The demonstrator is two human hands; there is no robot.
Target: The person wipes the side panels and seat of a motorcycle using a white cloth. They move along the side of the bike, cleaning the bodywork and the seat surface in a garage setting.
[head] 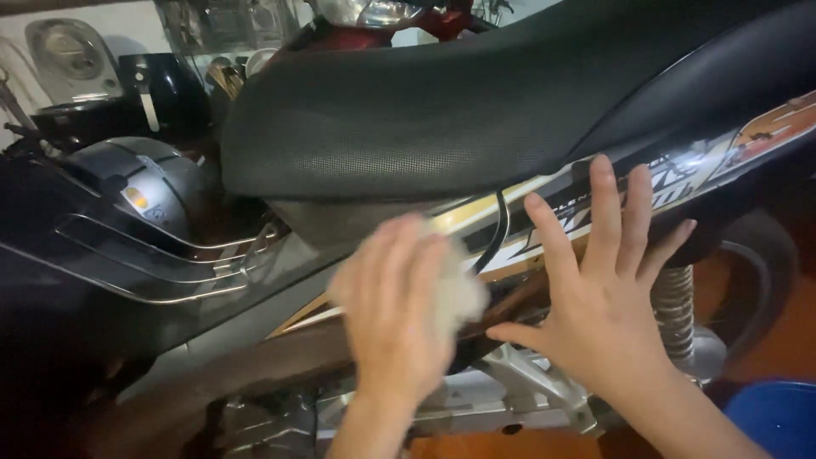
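Pressing a pale cloth (459, 293) against the side panel (544, 225) of a motorcycle, the left hand (395, 310) appears blurred, its fingers loosely curled over the cloth so that only a wad of it shows past the fingertips toward the right. The cloth lies just below the front end of the black seat (442, 110), on the part of the panel marked with yellow and white striping. The right hand (608, 297) rests flat on the same panel farther toward the rear, fingers spread wide and straight, holding nothing; its fingertips (602, 166) reach the lower edge of the seat, and the thumb points toward the left hand. The two hands sit near each other without touching. Below the right hand a coiled rear spring (674, 310) stands beside the dark rear tyre (765, 272), and a silver metal frame bracket (527, 382) runs beneath both wrists. A chrome wire rack (161, 259) and a grey helmet (140, 183) lie to the left, near the seat's front. A blue tub (778, 416) occupies the lower right corner on an orange floor (795, 336).
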